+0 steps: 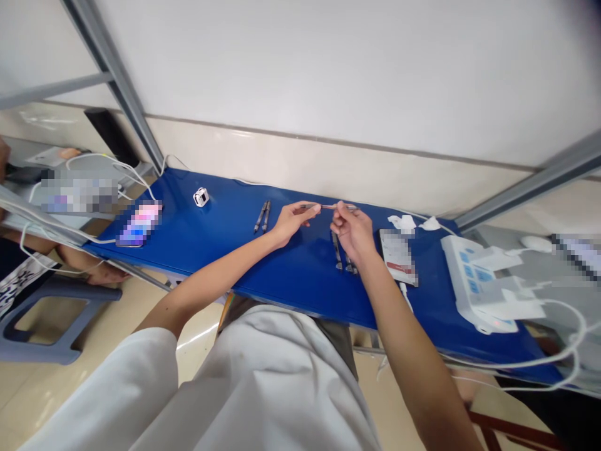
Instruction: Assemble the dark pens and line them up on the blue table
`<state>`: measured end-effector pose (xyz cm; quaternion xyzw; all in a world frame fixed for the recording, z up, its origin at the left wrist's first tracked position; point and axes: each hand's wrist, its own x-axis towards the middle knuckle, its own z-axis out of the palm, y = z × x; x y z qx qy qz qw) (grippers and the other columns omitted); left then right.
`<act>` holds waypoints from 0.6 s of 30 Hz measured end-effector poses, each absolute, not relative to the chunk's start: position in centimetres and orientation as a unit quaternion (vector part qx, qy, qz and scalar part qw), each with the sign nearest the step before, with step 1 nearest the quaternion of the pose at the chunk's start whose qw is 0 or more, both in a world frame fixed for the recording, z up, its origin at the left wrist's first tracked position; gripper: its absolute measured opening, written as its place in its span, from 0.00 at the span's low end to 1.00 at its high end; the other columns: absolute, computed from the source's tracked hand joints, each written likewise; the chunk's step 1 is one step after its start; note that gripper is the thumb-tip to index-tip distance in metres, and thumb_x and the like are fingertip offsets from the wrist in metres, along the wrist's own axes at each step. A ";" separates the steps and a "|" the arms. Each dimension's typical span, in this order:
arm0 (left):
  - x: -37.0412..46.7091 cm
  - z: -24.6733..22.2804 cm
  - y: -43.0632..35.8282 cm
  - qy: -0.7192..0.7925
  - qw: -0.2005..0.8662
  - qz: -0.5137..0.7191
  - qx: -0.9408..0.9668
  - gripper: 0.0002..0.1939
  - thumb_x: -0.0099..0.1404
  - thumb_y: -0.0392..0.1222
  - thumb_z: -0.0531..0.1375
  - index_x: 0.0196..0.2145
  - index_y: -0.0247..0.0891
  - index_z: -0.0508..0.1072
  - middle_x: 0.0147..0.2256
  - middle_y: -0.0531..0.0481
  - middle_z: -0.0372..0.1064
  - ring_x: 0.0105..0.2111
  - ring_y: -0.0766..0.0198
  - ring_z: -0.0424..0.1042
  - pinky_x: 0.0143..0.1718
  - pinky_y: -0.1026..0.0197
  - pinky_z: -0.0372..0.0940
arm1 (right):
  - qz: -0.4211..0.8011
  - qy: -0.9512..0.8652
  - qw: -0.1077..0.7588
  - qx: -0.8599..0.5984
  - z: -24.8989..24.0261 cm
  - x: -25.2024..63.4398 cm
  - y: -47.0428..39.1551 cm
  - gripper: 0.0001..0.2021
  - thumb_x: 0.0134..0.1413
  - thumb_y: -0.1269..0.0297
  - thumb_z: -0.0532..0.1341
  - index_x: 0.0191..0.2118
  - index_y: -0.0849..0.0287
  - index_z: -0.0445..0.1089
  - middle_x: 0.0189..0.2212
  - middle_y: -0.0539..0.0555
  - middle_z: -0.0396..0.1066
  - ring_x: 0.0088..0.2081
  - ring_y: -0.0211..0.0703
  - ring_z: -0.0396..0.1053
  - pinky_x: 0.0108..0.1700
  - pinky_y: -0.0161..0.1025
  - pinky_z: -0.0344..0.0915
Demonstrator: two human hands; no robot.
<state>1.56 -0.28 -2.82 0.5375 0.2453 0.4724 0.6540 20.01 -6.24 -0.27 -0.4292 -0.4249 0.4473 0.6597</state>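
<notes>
Both hands (pixel 323 225), pen (pixel 328 207) pinched between fingertips

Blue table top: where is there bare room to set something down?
The blue table top is bare along its near edge under the forearms, and between the small white cube device and the two dark pens. It is crowded right of the right hand: more pens, a white card, a white machine with cables.

Workstation: blue bench (pixel 300 275), cabled device (pixel 474 282), metal frame (pixel 117 81).
</notes>
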 end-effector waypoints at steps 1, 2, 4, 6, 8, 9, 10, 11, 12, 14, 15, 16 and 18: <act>1.6 -2.9 -0.2 0.250 0.650 0.476 0.537 0.29 0.61 0.64 0.78 0.50 0.41 0.87 0.45 0.42 0.84 0.45 0.58 0.78 0.40 0.60 0.69 | 0.438 -0.426 0.665 -0.430 -0.3 20.2 -6.1 0.20 0.56 0.44 0.81 0.36 0.51 0.77 0.33 0.51 0.71 0.28 0.38 0.62 0.24 0.36 0.61; 1.5 -3.0 -0.1 0.253 0.645 0.480 0.539 0.29 0.60 0.64 0.78 0.50 0.41 0.87 0.44 0.42 0.84 0.44 0.58 0.78 0.40 0.60 0.68 | 0.426 -0.431 0.666 -0.435 -0.5 20.3 -6.0 0.20 0.58 0.42 0.79 0.37 0.50 0.77 0.34 0.51 0.73 0.30 0.39 0.65 0.25 0.37 0.63; 1.6 -3.1 0.1 0.254 0.630 0.485 0.550 0.28 0.60 0.63 0.78 0.49 0.40 0.88 0.43 0.43 0.84 0.43 0.58 0.78 0.40 0.59 0.68 | 0.395 -0.447 0.661 -0.454 -0.8 20.4 -5.9 0.21 0.62 0.37 0.75 0.42 0.49 0.78 0.40 0.54 0.77 0.35 0.43 0.72 0.29 0.39 0.70; 1.6 -3.2 0.2 0.252 0.617 0.486 0.565 0.27 0.60 0.63 0.78 0.47 0.40 0.88 0.42 0.42 0.84 0.42 0.58 0.78 0.40 0.59 0.68 | 0.366 -0.463 0.655 -0.472 -1.0 20.4 -5.8 0.23 0.64 0.33 0.71 0.44 0.48 0.77 0.48 0.56 0.81 0.45 0.48 0.79 0.37 0.42 0.77; 1.7 -3.3 0.0 0.250 0.604 0.488 0.579 0.27 0.60 0.63 0.78 0.45 0.39 0.88 0.41 0.42 0.85 0.41 0.57 0.79 0.41 0.57 0.68 | 0.352 -0.469 0.654 -0.477 -1.2 20.3 -5.8 0.24 0.64 0.32 0.70 0.43 0.49 0.76 0.54 0.58 0.81 0.53 0.53 0.81 0.44 0.46 0.80; 1.7 -3.2 -0.1 0.248 0.594 0.491 0.587 0.26 0.61 0.63 0.77 0.44 0.38 0.88 0.40 0.42 0.85 0.40 0.57 0.79 0.43 0.56 0.69 | 0.351 -0.465 0.657 -0.477 -1.2 20.3 -5.8 0.24 0.63 0.32 0.71 0.43 0.49 0.76 0.55 0.59 0.82 0.55 0.54 0.81 0.46 0.47 0.80; 1.7 -3.2 -0.3 0.247 0.579 0.495 0.599 0.25 0.61 0.63 0.77 0.44 0.38 0.88 0.39 0.42 0.85 0.40 0.56 0.79 0.45 0.55 0.69 | 0.352 -0.458 0.663 -0.477 -1.1 20.2 -5.8 0.25 0.62 0.32 0.72 0.42 0.50 0.75 0.54 0.59 0.82 0.55 0.54 0.82 0.48 0.47 0.80; 1.6 -3.1 -0.6 0.250 0.556 0.500 0.615 0.25 0.62 0.63 0.76 0.43 0.38 0.89 0.40 0.42 0.85 0.39 0.56 0.79 0.46 0.54 0.70 | 0.352 -0.449 0.669 -0.475 -1.1 20.2 -5.9 0.25 0.61 0.33 0.73 0.41 0.50 0.75 0.53 0.59 0.83 0.54 0.54 0.82 0.49 0.47 0.80; 1.6 -3.0 -0.9 0.254 0.527 0.504 0.635 0.24 0.63 0.63 0.76 0.43 0.39 0.89 0.41 0.41 0.85 0.39 0.55 0.79 0.47 0.53 0.70 | 0.353 -0.441 0.676 -0.473 -1.1 20.1 -5.9 0.25 0.60 0.33 0.74 0.40 0.50 0.75 0.51 0.59 0.83 0.53 0.54 0.82 0.49 0.47 0.81; 1.4 -2.8 -1.3 0.260 0.468 0.504 0.677 0.22 0.66 0.63 0.74 0.45 0.42 0.89 0.44 0.41 0.85 0.40 0.54 0.78 0.48 0.52 0.69 | 0.357 -0.433 0.683 -0.467 -1.1 20.0 -5.9 0.24 0.61 0.34 0.74 0.39 0.51 0.74 0.49 0.58 0.83 0.53 0.54 0.83 0.50 0.48 0.81; 1.3 -2.8 -1.5 0.262 0.444 0.501 0.695 0.21 0.68 0.63 0.73 0.46 0.43 0.89 0.45 0.41 0.85 0.41 0.53 0.77 0.49 0.51 0.68 | 0.361 -0.435 0.683 -0.462 -1.1 20.0 -5.8 0.24 0.63 0.35 0.73 0.39 0.51 0.73 0.48 0.58 0.83 0.53 0.54 0.83 0.50 0.48 0.81; 1.3 -2.8 -1.6 0.260 0.425 0.498 0.710 0.21 0.69 0.63 0.72 0.47 0.45 0.89 0.46 0.41 0.85 0.42 0.52 0.77 0.50 0.51 0.68 | 0.365 -0.439 0.683 -0.456 -1.2 20.0 -5.8 0.24 0.64 0.35 0.72 0.39 0.50 0.72 0.48 0.58 0.83 0.53 0.54 0.83 0.51 0.49 0.81; 1.2 -2.8 -1.7 0.253 0.392 0.487 0.738 0.19 0.70 0.61 0.71 0.48 0.46 0.88 0.45 0.40 0.84 0.44 0.50 0.76 0.53 0.49 0.68 | 0.369 -0.451 0.682 -0.442 -1.4 20.3 -5.6 0.24 0.68 0.33 0.69 0.39 0.50 0.70 0.46 0.58 0.82 0.52 0.54 0.82 0.50 0.50 0.81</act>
